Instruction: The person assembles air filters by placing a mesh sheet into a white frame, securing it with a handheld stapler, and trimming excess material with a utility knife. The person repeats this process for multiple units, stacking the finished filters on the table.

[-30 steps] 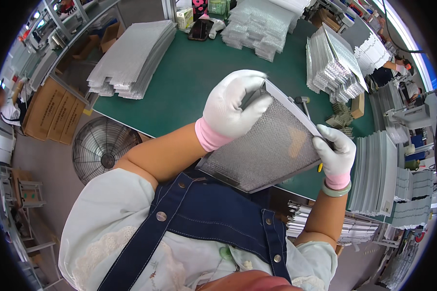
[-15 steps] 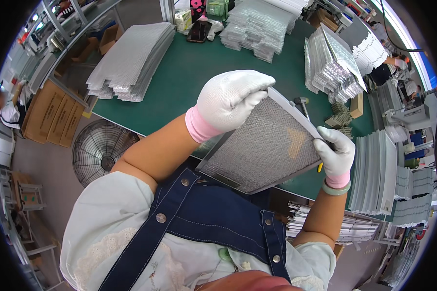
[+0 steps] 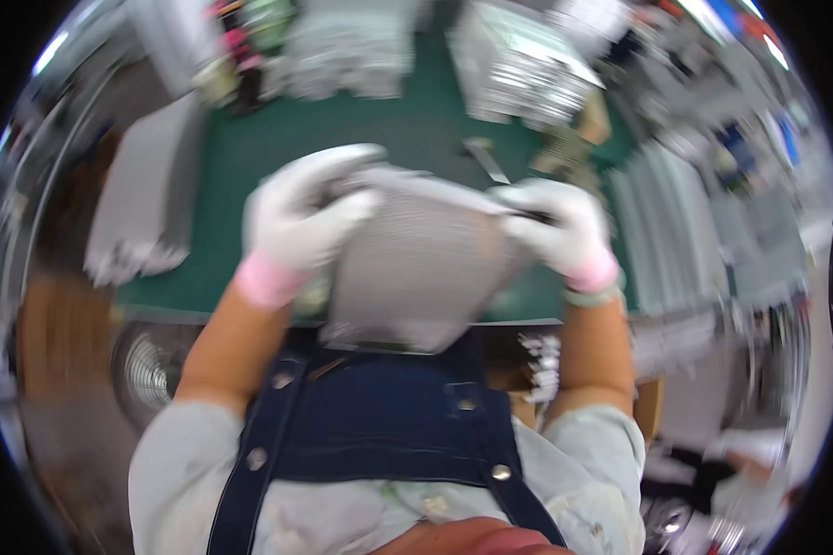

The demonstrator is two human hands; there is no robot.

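Observation:
A grey mesh filter panel (image 3: 416, 264) with a thin metal frame is held tilted before my apron, over the near edge of the green workbench (image 3: 379, 125). My left hand (image 3: 305, 208), in a white glove with a pink cuff, is closed on its upper left corner. On the upper right corner, my right hand (image 3: 560, 222), gloved alike, grips the frame. A dark spot shows by the right fingers; blur hides what it is. Just beyond the panel lies a hammer (image 3: 487, 162).
Stacks of mesh sheets stand at left (image 3: 153, 185), at the back (image 3: 347, 46) and back right (image 3: 528, 79). Framed panels (image 3: 671, 227) stand in a row at right. Small khaki pieces (image 3: 565, 153) lie near the hammer. A floor fan (image 3: 146, 368) stands left of the bench.
My view has swung, blurring the picture. The panel has turned to lie squarer to me, and my left hand has come down and left. Both hands keep their hold on the frame.

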